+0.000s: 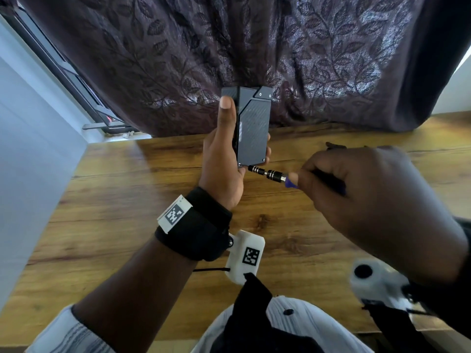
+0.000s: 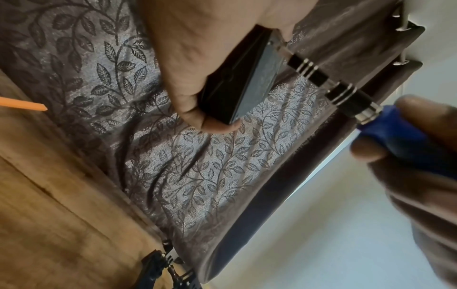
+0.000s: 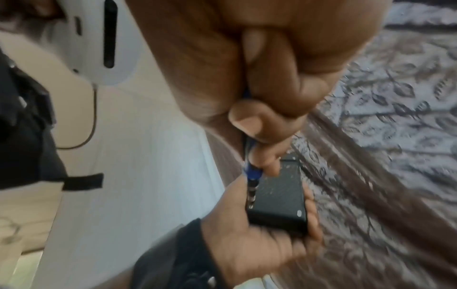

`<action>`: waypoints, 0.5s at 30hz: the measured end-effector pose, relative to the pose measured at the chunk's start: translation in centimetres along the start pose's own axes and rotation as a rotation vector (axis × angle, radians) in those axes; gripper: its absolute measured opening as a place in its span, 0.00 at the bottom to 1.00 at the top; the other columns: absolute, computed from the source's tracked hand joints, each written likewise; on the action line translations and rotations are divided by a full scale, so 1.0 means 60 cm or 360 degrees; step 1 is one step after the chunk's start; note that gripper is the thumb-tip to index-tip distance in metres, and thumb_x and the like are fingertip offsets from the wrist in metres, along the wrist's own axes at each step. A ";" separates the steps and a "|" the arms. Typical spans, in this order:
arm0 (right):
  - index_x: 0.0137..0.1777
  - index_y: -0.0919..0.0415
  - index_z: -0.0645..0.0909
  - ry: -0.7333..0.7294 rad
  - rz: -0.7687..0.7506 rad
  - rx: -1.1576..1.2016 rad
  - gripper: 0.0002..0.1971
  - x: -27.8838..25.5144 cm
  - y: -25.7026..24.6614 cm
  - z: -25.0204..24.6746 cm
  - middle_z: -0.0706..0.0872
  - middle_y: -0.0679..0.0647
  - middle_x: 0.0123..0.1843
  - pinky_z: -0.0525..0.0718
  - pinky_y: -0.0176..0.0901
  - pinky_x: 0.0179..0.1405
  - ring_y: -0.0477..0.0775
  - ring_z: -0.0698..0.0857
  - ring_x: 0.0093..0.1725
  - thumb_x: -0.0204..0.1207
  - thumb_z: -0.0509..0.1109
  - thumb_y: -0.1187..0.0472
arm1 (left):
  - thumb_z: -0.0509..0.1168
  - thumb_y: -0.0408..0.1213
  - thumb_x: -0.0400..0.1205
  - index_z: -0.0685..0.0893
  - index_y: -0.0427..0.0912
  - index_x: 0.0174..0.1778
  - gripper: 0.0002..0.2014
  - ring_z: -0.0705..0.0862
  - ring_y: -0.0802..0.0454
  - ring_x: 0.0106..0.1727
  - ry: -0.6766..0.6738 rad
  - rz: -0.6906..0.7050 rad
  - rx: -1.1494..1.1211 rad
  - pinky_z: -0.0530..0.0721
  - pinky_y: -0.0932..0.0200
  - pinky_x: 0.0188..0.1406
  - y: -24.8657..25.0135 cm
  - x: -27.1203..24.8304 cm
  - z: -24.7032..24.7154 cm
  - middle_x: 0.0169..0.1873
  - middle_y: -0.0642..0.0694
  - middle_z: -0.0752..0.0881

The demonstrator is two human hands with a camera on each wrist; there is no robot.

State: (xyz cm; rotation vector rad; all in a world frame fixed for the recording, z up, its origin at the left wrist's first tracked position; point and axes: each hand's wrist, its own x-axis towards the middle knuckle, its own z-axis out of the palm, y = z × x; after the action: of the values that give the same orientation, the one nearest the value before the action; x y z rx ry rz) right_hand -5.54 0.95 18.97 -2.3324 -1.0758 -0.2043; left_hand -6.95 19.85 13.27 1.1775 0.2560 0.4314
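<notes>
My left hand (image 1: 224, 154) holds a black box-shaped device (image 1: 252, 126) upright above the wooden table (image 1: 127, 212), thumb along its left side and fingers wrapped behind. My right hand (image 1: 356, 189) grips a blue-handled screwdriver (image 1: 270, 174) with a black and silver shaft. Its tip meets the lower left corner of the device. In the left wrist view the device (image 2: 247, 82) sits in the palm, with the screwdriver (image 2: 346, 93) coming in from the right. In the right wrist view the screwdriver (image 3: 249, 176) points down onto the device (image 3: 279, 201).
A dark leaf-patterned curtain (image 1: 229, 47) hangs right behind the table. A white wall (image 1: 33, 149) stands at the left. An orange stick (image 2: 22, 103) pokes in at the left wrist view's edge. Camera units are strapped on both wrists (image 1: 244, 256).
</notes>
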 end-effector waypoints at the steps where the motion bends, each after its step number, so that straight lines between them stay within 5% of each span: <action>1: 0.29 0.51 0.81 -0.0044 0.0057 0.0048 0.22 -0.001 0.001 0.005 0.78 0.47 0.21 0.75 0.47 0.21 0.47 0.76 0.20 0.83 0.63 0.43 | 0.49 0.60 0.92 0.86 0.36 0.62 0.31 0.83 0.37 0.44 -0.0008 0.0007 0.0003 0.82 0.42 0.47 0.002 0.002 -0.002 0.45 0.32 0.85; 9: 0.45 0.41 0.89 -0.0334 0.0174 0.0228 0.13 0.006 0.010 -0.005 0.85 0.42 0.28 0.79 0.42 0.35 0.45 0.82 0.28 0.74 0.67 0.37 | 0.45 0.62 0.92 0.80 0.37 0.73 0.34 0.85 0.37 0.49 -0.0016 -0.0060 -0.0085 0.86 0.41 0.52 0.002 0.011 -0.022 0.50 0.34 0.85; 12: 0.44 0.41 0.87 -0.0288 0.0244 0.0390 0.14 -0.001 0.016 -0.010 0.85 0.45 0.28 0.77 0.44 0.25 0.48 0.81 0.25 0.73 0.66 0.36 | 0.48 0.67 0.89 0.80 0.42 0.77 0.36 0.87 0.39 0.57 0.0098 -0.0189 -0.0280 0.87 0.42 0.58 -0.008 0.006 -0.034 0.59 0.36 0.87; 15: 0.48 0.43 0.82 -0.0310 0.0356 0.0832 0.08 -0.005 0.025 0.014 0.86 0.49 0.32 0.76 0.44 0.23 0.47 0.80 0.23 0.75 0.70 0.42 | 0.51 0.65 0.88 0.92 0.45 0.63 0.32 0.88 0.43 0.57 0.0082 -0.0364 -0.0652 0.80 0.41 0.64 -0.015 -0.004 -0.043 0.58 0.40 0.90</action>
State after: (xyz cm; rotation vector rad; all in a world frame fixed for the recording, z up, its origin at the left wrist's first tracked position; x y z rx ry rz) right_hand -4.69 0.42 17.55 -1.9943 -0.8212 0.3556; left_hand -8.06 21.57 11.48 0.7268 0.3257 0.2948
